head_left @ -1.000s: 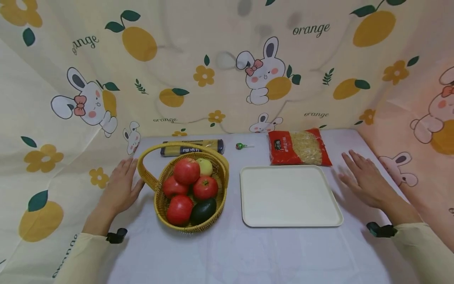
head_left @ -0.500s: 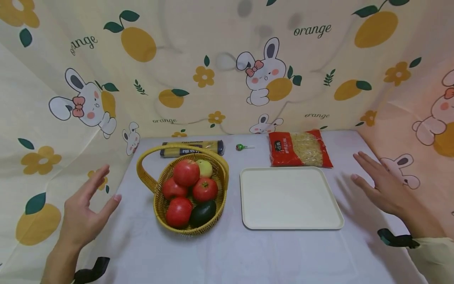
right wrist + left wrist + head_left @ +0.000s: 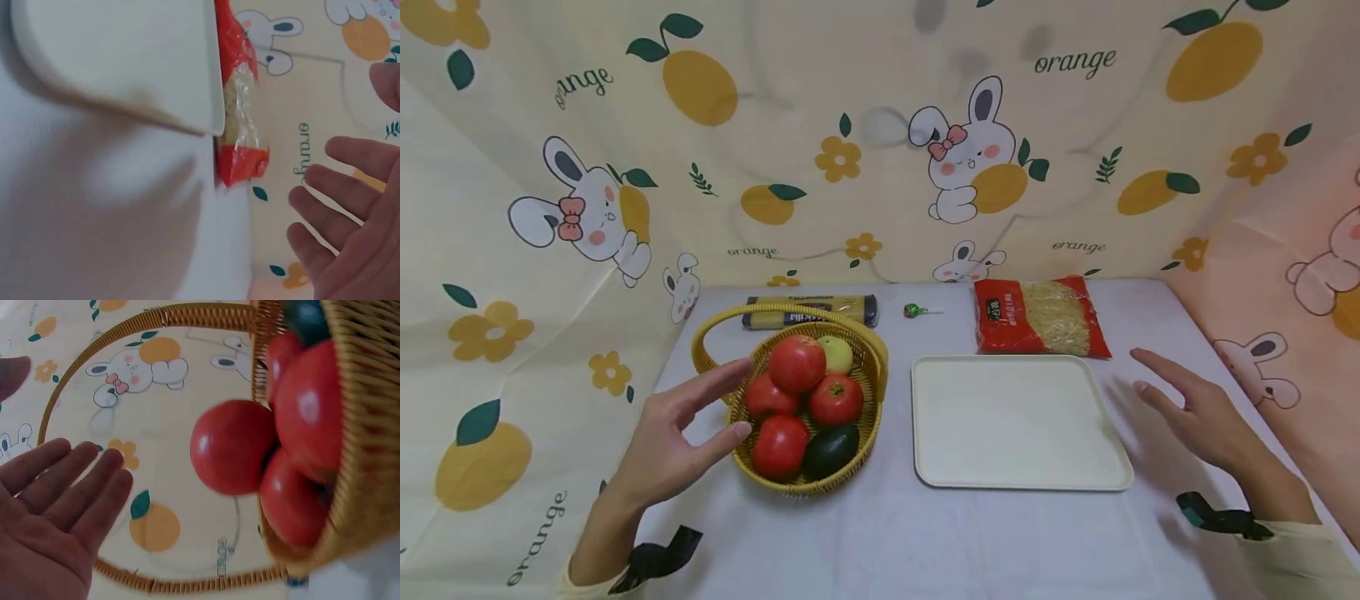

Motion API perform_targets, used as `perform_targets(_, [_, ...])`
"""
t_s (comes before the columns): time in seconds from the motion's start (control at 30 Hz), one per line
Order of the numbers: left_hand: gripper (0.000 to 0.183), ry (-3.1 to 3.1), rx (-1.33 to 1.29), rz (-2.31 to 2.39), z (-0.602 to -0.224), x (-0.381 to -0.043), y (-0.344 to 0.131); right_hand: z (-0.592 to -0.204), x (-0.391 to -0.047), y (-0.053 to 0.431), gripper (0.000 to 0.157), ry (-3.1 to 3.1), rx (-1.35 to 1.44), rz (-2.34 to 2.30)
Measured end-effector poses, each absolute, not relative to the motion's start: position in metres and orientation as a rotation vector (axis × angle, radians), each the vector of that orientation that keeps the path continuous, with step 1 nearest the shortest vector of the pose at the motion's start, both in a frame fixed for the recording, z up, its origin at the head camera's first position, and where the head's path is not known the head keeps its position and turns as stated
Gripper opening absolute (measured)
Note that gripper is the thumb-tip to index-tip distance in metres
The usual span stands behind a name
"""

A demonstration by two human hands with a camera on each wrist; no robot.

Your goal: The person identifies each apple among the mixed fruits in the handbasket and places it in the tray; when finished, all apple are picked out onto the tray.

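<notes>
My left hand (image 3: pixel 681 437) hovers at the left side of a yellow wicker basket (image 3: pixel 868 446), thumb and fingers spread apart and holding nothing. Its fingertips overlap the basket's left rim in the head view. In the left wrist view the fingers (image 3: pixel 94 500) are straight, apart from the red fruit (image 3: pixel 231 447). The basket holds several round red fruits (image 3: pixel 796 363), a pale green fruit (image 3: pixel 836 355) and a dark green avocado-like fruit (image 3: pixel 831 452). My right hand (image 3: pixel 1202 421) is raised, fingers extended, to the right of a white tray (image 3: pixel 1018 425), touching nothing.
Behind the tray lies a red bag of dry noodles or pasta (image 3: pixel 1041 317). A yellow and dark blue packet (image 3: pixel 850 308) lies behind the basket handle (image 3: pixel 718 321). Between these is a green-wrapped lollipop (image 3: pixel 913 311). A printed cloth (image 3: pixel 880 108) encloses the table's back and sides.
My left hand first drew back from beside the basket toward the lower left, then came right to the basket's rim. My right hand moved outward, then slightly back inward. The objects stayed put.
</notes>
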State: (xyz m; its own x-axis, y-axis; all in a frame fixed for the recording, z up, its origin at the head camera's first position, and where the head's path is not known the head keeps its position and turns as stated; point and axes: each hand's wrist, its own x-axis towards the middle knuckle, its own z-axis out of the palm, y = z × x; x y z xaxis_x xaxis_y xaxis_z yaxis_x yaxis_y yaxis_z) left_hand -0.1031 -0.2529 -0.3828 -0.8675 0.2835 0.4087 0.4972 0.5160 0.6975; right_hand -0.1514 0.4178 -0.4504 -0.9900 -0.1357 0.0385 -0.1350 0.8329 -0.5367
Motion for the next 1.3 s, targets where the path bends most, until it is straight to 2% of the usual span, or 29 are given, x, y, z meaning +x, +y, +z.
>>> perform_targets(0.27, [0.064, -2.719, -0.494, -1.219, -0.381, -0.147, -0.224, -0.471, -0.156, 0.406, 0.062, 2.909, -0.150, -1.022])
perform_targets(0.47, [0.074, -2.952, -0.334, -1.111, -0.373, -0.173, -0.214, -0.486, -0.162, 0.402, 0.063, 2.838, -0.124, -1.114])
perform_targets(0.63, [0.082, -3.082, -0.311, -1.055, -0.377, -0.190, -0.214, -0.494, -0.170, 0.402, 0.066, 2.739, -0.091, -1.174])
perform_targets(1.0, [0.083, -3.184, -0.333, -1.061, -0.399, -0.206, -0.204, -0.509, -0.177, 0.413, 0.067, 2.649, -0.032, -1.212])
perform_targets(1.3, [0.081, -3.117, -0.329, -1.057, -0.402, -0.204, -0.202, -0.515, -0.180, 0.415, 0.068, 2.752, -0.052, -1.152])
